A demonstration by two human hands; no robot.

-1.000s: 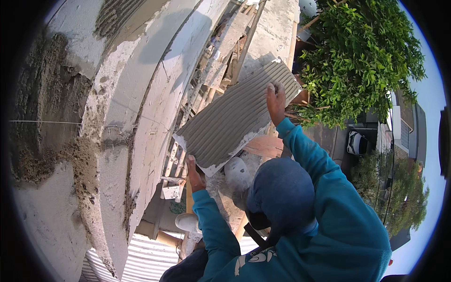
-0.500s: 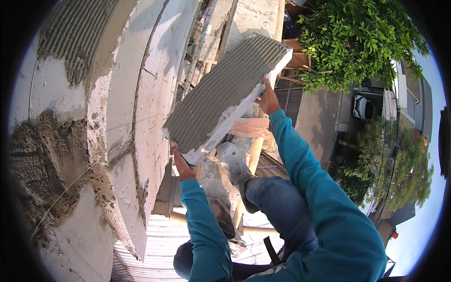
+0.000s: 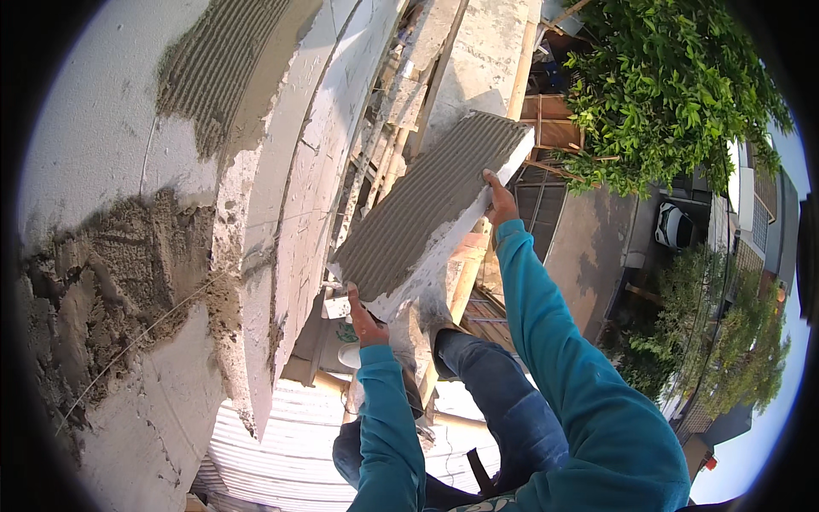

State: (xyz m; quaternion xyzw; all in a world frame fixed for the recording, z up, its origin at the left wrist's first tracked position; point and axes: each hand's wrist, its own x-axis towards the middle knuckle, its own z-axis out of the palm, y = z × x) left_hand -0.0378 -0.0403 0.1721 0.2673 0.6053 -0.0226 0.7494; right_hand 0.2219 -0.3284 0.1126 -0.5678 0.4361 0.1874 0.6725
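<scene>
Between both hands I hold a white lightweight concrete block [image 3: 512, 158], tilted with its far end to the right. Grey mortar combed into long ridges [image 3: 426, 209] covers its upper face. My left hand [image 3: 367, 322] grips the near end, thumb on the mortar edge and the other fingers mostly hidden. My right hand [image 3: 502, 201] clasps the long right side toward the far end, thumb at the top edge. To the left is a white block wall [image 3: 94, 111], apart from the block. It bears a ridged mortar patch [image 3: 220, 72] and rough, wet-looking mortar [image 3: 111, 269].
A thin string [image 3: 145, 333] crosses the wall mortar. I am up on narrow scaffold boards [image 3: 486, 60] with bamboo poles [image 3: 467, 286]. Corrugated sheeting [image 3: 299, 435] lies below. To the right are a leafy tree [image 3: 674, 85], a street [image 3: 593, 239] and a parked white car [image 3: 674, 226].
My view has swung left, so more of the wall shows. The block sits lower and slightly farther right in the picture, still held in both hands.
</scene>
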